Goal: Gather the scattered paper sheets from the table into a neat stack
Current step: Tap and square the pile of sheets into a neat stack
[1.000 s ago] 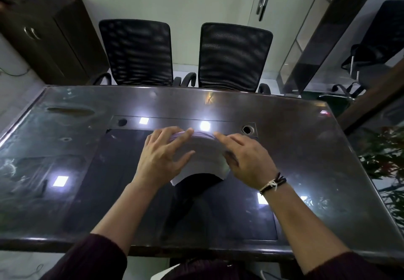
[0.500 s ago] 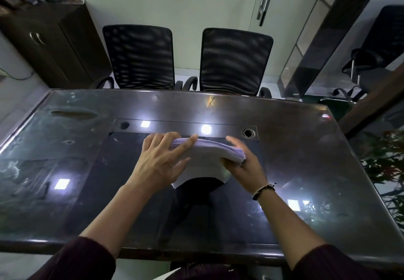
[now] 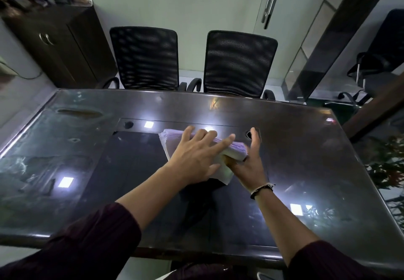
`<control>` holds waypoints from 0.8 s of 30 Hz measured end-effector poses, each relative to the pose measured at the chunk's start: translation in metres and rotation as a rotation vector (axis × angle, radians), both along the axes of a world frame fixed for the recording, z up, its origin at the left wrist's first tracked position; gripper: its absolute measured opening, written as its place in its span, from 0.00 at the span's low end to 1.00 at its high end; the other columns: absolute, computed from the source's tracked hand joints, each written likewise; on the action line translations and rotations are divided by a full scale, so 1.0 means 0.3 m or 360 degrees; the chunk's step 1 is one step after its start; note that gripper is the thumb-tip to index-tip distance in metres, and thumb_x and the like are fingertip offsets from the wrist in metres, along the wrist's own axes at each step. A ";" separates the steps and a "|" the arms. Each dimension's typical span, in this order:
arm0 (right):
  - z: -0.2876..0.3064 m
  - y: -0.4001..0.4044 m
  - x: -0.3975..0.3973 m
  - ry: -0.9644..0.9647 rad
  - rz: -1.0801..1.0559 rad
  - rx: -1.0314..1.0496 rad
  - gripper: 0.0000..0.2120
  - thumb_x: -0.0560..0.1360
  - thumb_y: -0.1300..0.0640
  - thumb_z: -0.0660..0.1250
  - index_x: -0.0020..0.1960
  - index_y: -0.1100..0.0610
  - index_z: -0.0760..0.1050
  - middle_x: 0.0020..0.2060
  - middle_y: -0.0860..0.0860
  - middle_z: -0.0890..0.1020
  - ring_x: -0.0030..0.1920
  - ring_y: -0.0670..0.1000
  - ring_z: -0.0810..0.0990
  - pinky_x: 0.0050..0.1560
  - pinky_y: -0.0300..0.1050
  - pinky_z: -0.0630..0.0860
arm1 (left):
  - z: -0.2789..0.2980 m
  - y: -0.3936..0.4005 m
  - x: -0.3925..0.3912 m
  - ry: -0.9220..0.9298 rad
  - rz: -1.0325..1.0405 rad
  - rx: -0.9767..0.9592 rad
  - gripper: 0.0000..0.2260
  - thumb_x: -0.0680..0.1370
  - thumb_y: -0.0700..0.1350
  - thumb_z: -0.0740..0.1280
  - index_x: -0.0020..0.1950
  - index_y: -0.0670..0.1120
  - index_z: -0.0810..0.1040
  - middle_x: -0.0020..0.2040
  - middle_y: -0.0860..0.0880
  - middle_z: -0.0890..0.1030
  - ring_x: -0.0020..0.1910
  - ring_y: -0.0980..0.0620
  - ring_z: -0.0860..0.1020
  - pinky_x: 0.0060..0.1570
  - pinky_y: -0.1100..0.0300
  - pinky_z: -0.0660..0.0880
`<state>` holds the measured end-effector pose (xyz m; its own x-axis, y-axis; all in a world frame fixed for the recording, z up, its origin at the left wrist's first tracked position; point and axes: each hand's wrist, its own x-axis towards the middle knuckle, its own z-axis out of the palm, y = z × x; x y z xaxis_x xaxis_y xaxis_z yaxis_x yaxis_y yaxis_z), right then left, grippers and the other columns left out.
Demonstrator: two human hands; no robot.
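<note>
A stack of white paper sheets [image 3: 170, 140] lies in the middle of the dark glossy table [image 3: 87, 170]. My left hand [image 3: 196, 155] rests flat on top of the stack, its straight fingers spread toward the right edge. My right hand [image 3: 249, 163] stands against the stack's right side [image 3: 237, 149], palm facing the sheets and fingers pointing away from me. Most of the top sheet is hidden under my left hand. No loose sheets show elsewhere on the table.
Two black mesh chairs [image 3: 145, 58] [image 3: 239, 63] stand behind the table's far edge. A dark cabinet [image 3: 59, 45] is at the back left. Cable holes [image 3: 128, 124] [image 3: 249, 134] sit just beyond the stack. A plant [image 3: 389, 166] is at the right.
My left hand slid rightward across the top of the stack. My right hand released its grip on the right edge and now stands open against it. The stack lies flatter.
</note>
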<state>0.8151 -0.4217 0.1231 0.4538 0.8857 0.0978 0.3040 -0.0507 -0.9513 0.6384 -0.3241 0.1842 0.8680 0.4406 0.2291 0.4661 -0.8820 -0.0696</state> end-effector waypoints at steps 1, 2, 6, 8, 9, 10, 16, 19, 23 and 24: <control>-0.013 0.001 0.004 0.0036 0.0023 -0.0066 0.35 0.69 0.49 0.77 0.73 0.41 0.66 0.60 0.29 0.79 0.55 0.34 0.81 0.57 0.43 0.79 | -0.007 0.008 -0.003 0.0026 -0.0003 0.0003 0.41 0.76 0.63 0.68 0.84 0.58 0.53 0.64 0.48 0.76 0.60 0.44 0.76 0.69 0.40 0.67; -0.022 0.006 0.007 0.0048 0.0015 -0.0142 0.24 0.71 0.53 0.76 0.65 0.45 0.77 0.52 0.33 0.84 0.49 0.36 0.81 0.53 0.45 0.79 | 0.003 0.016 -0.002 0.0024 0.0026 -0.0009 0.42 0.75 0.62 0.69 0.84 0.58 0.52 0.62 0.49 0.77 0.58 0.44 0.77 0.66 0.43 0.70; -0.005 0.043 0.013 -0.0138 -0.0039 -0.0203 0.09 0.73 0.61 0.76 0.46 0.47 0.86 0.33 0.33 0.83 0.36 0.32 0.78 0.43 0.37 0.73 | 0.090 0.090 -0.008 0.0089 0.0343 -0.0296 0.19 0.78 0.50 0.70 0.69 0.52 0.74 0.54 0.48 0.82 0.56 0.41 0.80 0.52 0.48 0.74; 0.055 0.056 0.028 -0.0214 0.0102 -0.0076 0.09 0.74 0.60 0.75 0.41 0.46 0.81 0.32 0.35 0.81 0.35 0.35 0.76 0.40 0.41 0.71 | 0.125 0.124 -0.042 -0.0079 0.0453 -0.0506 0.07 0.78 0.50 0.72 0.53 0.49 0.80 0.50 0.49 0.84 0.53 0.40 0.81 0.45 0.52 0.73; 0.090 0.057 0.051 -0.0252 0.0197 -0.0005 0.06 0.75 0.57 0.75 0.41 0.49 0.80 0.33 0.39 0.80 0.36 0.39 0.75 0.39 0.44 0.70 | 0.145 0.129 -0.068 -0.0247 0.0480 -0.0662 0.07 0.77 0.50 0.75 0.49 0.49 0.81 0.45 0.49 0.85 0.50 0.41 0.82 0.42 0.53 0.74; 0.132 0.051 0.081 -0.0324 0.0272 0.0061 0.05 0.75 0.54 0.75 0.43 0.51 0.80 0.36 0.41 0.80 0.38 0.43 0.76 0.39 0.45 0.71 | 0.160 0.137 -0.098 -0.0454 0.0499 -0.0820 0.06 0.76 0.49 0.77 0.46 0.49 0.82 0.41 0.50 0.84 0.46 0.42 0.82 0.41 0.53 0.76; 0.173 -0.066 0.325 -0.0045 0.0344 -0.0130 0.16 0.69 0.60 0.80 0.53 0.52 0.78 0.41 0.42 0.85 0.42 0.43 0.82 0.45 0.37 0.78 | 0.103 0.171 -0.255 -0.1189 0.0857 -0.1481 0.07 0.71 0.48 0.82 0.44 0.52 0.86 0.39 0.49 0.86 0.38 0.50 0.83 0.45 0.53 0.78; 0.061 -0.046 0.273 0.0665 0.0242 -0.0224 0.28 0.59 0.52 0.86 0.54 0.60 0.80 0.45 0.49 0.87 0.46 0.51 0.84 0.47 0.42 0.81 | 0.012 0.155 -0.239 -0.1343 0.1004 -0.1733 0.08 0.68 0.50 0.83 0.42 0.55 0.86 0.39 0.54 0.88 0.39 0.53 0.85 0.48 0.49 0.80; 0.020 -0.001 0.202 0.0721 -0.0079 -0.0083 0.26 0.53 0.48 0.88 0.48 0.56 0.87 0.46 0.54 0.88 0.47 0.53 0.85 0.50 0.52 0.80 | -0.063 0.113 -0.175 -0.1540 0.1071 -0.1821 0.09 0.72 0.38 0.80 0.41 0.51 0.84 0.34 0.59 0.85 0.33 0.64 0.81 0.43 0.58 0.76; 0.025 0.007 0.193 0.0701 -0.0153 -0.0065 0.20 0.57 0.53 0.86 0.47 0.55 0.87 0.45 0.53 0.88 0.46 0.51 0.85 0.50 0.52 0.80 | -0.074 0.108 -0.160 -0.1642 0.1090 -0.1812 0.10 0.72 0.36 0.80 0.42 0.51 0.84 0.34 0.59 0.85 0.34 0.64 0.81 0.42 0.59 0.77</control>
